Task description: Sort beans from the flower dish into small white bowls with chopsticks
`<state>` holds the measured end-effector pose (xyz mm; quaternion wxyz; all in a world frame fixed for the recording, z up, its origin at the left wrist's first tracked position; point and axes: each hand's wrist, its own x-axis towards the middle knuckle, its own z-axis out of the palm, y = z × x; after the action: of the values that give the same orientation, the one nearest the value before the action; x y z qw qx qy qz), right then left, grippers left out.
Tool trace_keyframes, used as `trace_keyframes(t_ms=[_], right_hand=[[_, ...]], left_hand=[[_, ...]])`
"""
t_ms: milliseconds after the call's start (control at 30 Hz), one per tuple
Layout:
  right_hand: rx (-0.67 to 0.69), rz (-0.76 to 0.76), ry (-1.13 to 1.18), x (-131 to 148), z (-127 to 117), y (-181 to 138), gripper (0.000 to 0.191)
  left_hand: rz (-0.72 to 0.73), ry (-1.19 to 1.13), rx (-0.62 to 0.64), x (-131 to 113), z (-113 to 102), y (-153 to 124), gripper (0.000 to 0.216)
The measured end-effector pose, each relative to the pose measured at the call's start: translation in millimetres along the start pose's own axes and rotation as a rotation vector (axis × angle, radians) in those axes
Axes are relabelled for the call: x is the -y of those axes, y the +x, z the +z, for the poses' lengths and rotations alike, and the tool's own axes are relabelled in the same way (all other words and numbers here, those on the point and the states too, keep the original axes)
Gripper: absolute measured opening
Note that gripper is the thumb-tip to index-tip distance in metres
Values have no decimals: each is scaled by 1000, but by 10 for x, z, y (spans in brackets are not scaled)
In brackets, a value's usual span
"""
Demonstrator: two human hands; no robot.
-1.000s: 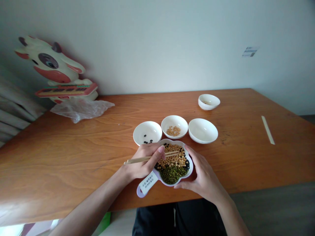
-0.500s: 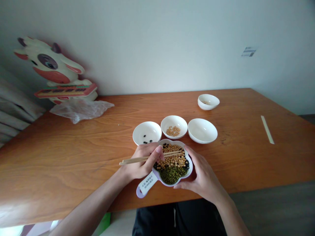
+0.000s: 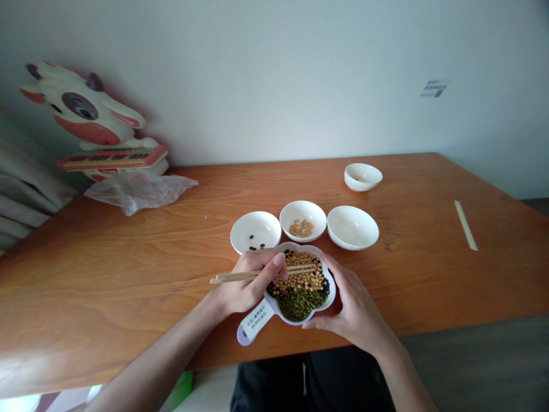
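My left hand (image 3: 246, 286) is closed around a pair of wooden chopsticks (image 3: 231, 277), whose tips rest among yellow soybeans (image 3: 300, 280) in a lilac-edged, flower-shaped bowl (image 3: 333, 296). Green mung beans (image 3: 299, 305) fill the near side of that bowl, with black beans (image 3: 326, 286) around the edges. My right hand (image 3: 355, 306) grips the bowl's right side between thumb and fingers. Just beyond stand three white bowls: the left bowl (image 3: 240, 233) holds several black beans, the middle bowl (image 3: 315, 214) holds soybeans, and the right bowl (image 3: 352, 229) shows nothing inside.
Another white bowl (image 3: 362, 183) with something small inside stands far back on the wooden table (image 3: 128, 286). A pale strip (image 3: 465, 226) lies at the right. At the back left are a cow-shaped toy keyboard (image 3: 107, 134) and a crumpled clear plastic bag (image 3: 141, 191).
Almost nothing differs. The chopsticks have shifted very slightly within the soybeans, and the whole view has moved a little. Both hands keep their holds.
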<state>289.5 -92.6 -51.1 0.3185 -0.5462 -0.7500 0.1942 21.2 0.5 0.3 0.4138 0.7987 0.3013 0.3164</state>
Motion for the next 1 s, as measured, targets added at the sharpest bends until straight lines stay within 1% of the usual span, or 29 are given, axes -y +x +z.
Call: trace_keyframes(t_ms=[533,833,1000], right_hand=[[0,-9,3,-6,-4,4,126],[-1,10,15,15,-12,-2,128],[0,9,15,4,0,6,128]], left_hand=[[-91,-53,6,58,26,-11,53],[-27,-27,-18,41,60,-14,52],[-17,-46,-33,40,64,-19,49]])
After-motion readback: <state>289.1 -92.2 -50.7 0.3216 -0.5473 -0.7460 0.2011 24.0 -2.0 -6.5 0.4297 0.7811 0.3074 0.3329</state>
